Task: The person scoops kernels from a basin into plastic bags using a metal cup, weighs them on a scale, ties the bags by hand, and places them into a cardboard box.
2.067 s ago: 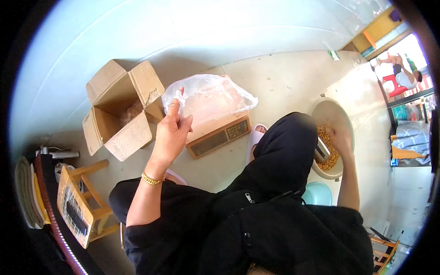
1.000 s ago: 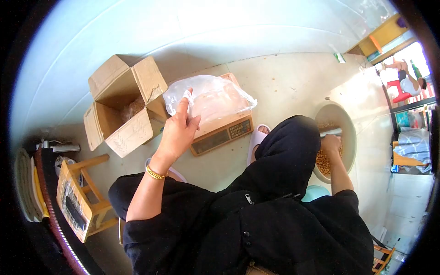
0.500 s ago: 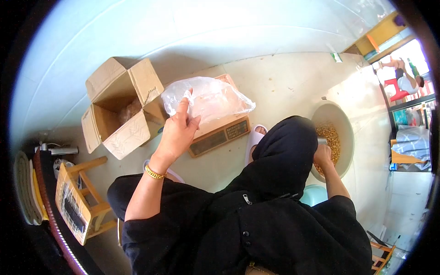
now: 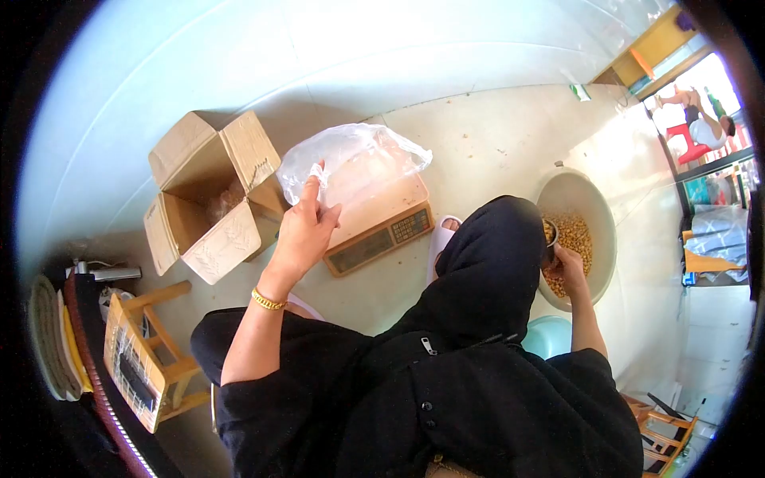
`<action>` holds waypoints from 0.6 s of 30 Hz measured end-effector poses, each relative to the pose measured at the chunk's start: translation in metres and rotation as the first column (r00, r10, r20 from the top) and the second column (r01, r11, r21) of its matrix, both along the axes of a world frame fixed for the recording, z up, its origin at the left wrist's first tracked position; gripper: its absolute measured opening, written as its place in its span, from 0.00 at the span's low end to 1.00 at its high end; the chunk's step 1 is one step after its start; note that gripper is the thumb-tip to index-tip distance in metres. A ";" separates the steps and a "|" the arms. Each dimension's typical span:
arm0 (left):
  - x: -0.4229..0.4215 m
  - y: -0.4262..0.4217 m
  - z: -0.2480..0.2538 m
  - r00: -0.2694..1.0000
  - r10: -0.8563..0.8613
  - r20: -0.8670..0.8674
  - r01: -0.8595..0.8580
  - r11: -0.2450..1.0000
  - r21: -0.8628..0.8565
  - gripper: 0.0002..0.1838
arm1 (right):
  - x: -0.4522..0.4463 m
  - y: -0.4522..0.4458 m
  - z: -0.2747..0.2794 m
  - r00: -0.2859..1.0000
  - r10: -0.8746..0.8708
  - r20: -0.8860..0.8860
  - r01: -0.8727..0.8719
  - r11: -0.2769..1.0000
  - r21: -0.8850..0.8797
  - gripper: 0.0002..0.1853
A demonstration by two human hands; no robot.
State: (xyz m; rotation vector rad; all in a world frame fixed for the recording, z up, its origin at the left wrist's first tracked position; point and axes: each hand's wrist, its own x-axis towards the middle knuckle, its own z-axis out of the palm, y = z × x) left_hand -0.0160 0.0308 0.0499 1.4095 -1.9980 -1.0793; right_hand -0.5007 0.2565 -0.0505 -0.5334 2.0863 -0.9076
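My left hand [image 4: 307,227] pinches the edge of a clear plastic bag [image 4: 370,163]. The bag lies puffed out over the platform of a digital scale [image 4: 381,241], whose keypad and display strip face me. On the other side, my right hand [image 4: 567,272] is closed around a small round metal cup [image 4: 551,231], partly hidden by my knee. The cup is at the near side of a pale tub [image 4: 602,247], over a heap of yellow-brown kernels or nuts [image 4: 575,239]; their exact kind is unclear.
An open cardboard box [image 4: 221,248] with something brownish inside stands left of the scale. A wooden stool [image 4: 163,350] is at the lower left. A light-green basin [image 4: 547,336] sits beside my right leg. Another person [image 4: 701,123] is at the far right.
My right hand has tilted the cup, so its round rim now shows beside the kernels. The bag's far edge has shifted slightly left, with my left hand still pinching it.
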 end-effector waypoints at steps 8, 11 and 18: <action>0.003 0.002 -0.003 0.999 0.014 0.036 -0.014 1.000 -0.002 0.35 | -0.017 0.038 0.001 0.887 -0.247 0.391 0.372 0.883 -0.286 0.18; 0.001 0.000 -0.005 1.000 -0.008 0.028 0.008 1.000 0.008 0.34 | -0.027 0.037 0.007 0.909 -0.207 0.361 0.335 0.880 -0.337 0.17; 0.000 -0.005 0.006 0.999 0.008 0.052 -0.009 0.999 0.031 0.32 | -0.008 -0.014 0.078 0.967 -0.100 0.235 0.228 0.752 -0.618 0.16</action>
